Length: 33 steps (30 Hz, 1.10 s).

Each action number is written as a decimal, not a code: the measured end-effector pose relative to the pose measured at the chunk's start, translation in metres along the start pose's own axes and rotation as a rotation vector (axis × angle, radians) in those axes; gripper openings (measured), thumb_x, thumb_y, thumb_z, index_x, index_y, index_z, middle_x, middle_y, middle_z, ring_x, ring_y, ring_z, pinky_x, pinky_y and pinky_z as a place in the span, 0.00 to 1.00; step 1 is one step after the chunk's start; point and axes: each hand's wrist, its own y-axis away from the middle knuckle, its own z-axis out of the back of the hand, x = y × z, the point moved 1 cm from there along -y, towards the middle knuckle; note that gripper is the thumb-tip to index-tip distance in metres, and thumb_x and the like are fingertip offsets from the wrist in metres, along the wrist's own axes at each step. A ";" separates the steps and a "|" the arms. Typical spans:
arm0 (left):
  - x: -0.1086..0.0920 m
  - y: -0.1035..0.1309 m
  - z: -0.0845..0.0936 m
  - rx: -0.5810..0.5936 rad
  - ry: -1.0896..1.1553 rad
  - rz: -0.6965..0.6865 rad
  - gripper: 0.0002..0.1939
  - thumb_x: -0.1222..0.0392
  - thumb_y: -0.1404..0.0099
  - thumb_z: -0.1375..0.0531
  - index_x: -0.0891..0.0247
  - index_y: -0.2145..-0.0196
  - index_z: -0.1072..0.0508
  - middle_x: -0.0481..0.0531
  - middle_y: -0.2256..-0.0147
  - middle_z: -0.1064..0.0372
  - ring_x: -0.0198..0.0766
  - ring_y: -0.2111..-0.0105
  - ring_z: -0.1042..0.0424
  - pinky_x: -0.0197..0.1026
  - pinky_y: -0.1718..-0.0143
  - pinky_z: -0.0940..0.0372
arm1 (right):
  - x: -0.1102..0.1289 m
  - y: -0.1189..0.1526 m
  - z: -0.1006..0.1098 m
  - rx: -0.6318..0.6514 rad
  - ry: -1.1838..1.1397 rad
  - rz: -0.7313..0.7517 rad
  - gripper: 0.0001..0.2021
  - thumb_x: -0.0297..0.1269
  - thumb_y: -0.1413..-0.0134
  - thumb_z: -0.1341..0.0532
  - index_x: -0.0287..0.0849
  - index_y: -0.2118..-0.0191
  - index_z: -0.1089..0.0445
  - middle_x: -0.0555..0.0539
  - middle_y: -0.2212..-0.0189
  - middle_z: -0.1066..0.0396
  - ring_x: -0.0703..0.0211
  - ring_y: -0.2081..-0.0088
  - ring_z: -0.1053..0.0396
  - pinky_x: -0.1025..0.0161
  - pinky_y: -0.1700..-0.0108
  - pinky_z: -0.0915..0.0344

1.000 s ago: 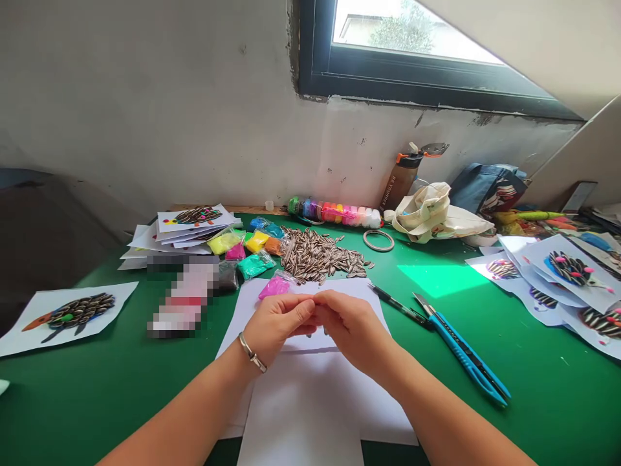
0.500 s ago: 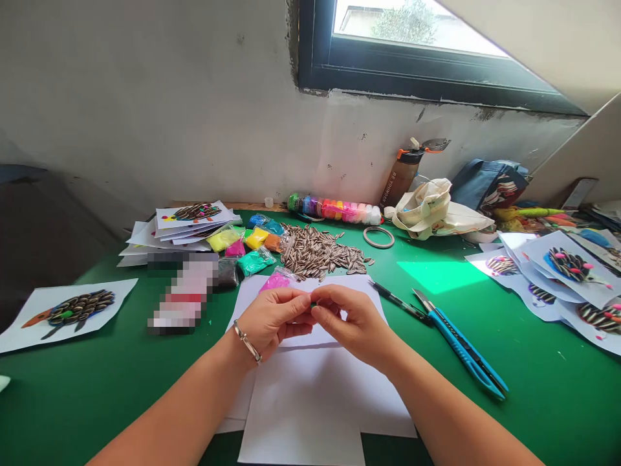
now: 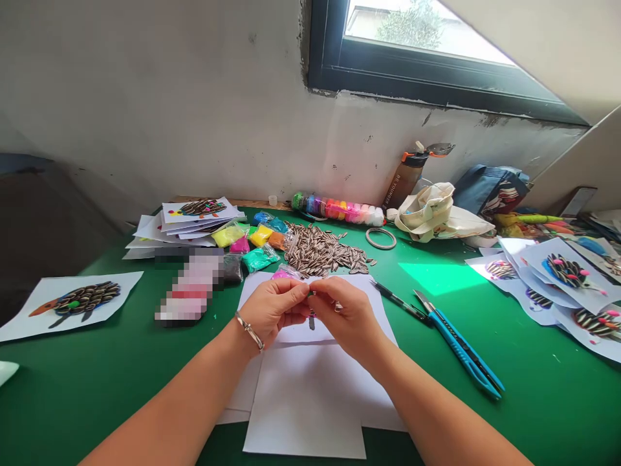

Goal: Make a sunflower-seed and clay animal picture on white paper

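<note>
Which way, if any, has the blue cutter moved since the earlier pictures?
No; the blue cutter lies as before on the green table, its blade beside the black pen.

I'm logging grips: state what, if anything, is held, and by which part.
The left hand and right hand pinch a tiny greenish bit at their fingertips; which part is too hidden to tell.

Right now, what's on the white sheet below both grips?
A dark-grey strip on the white sheet; a pink clay packet at its far edge. Left grip and right grip cover other parts.
</note>
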 end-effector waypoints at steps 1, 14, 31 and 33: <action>0.000 0.000 0.000 -0.001 0.003 -0.004 0.23 0.46 0.61 0.24 0.65 0.74 0.23 0.48 0.78 0.28 0.32 0.77 0.30 0.36 0.71 0.32 | 0.001 -0.001 0.001 -0.009 0.016 0.036 0.08 0.34 0.42 0.41 0.46 0.63 0.24 0.48 0.69 0.30 0.61 0.68 0.32 0.63 0.66 0.34; -0.017 0.000 0.015 0.014 0.125 -0.073 0.18 0.54 0.56 0.24 0.66 0.72 0.23 0.45 0.79 0.32 0.29 0.78 0.33 0.31 0.76 0.36 | 0.013 -0.032 -0.013 0.073 -0.337 -0.211 0.09 0.37 0.48 0.36 0.45 0.60 0.29 0.51 0.68 0.31 0.64 0.71 0.33 0.65 0.70 0.35; -0.004 -0.021 0.031 -0.190 0.066 -0.073 0.19 0.56 0.60 0.23 0.67 0.74 0.25 0.50 0.77 0.26 0.33 0.78 0.28 0.36 0.73 0.31 | -0.017 -0.023 -0.032 0.185 0.615 0.167 0.08 0.28 0.43 0.38 0.44 0.68 0.22 0.46 0.70 0.28 0.59 0.66 0.37 0.62 0.62 0.43; -0.002 -0.022 0.031 -0.202 0.056 -0.086 0.20 0.55 0.62 0.23 0.67 0.74 0.25 0.50 0.77 0.26 0.33 0.77 0.28 0.36 0.72 0.31 | -0.019 -0.024 -0.031 0.192 0.627 0.150 0.07 0.28 0.43 0.38 0.44 0.68 0.22 0.47 0.69 0.28 0.59 0.66 0.37 0.62 0.61 0.43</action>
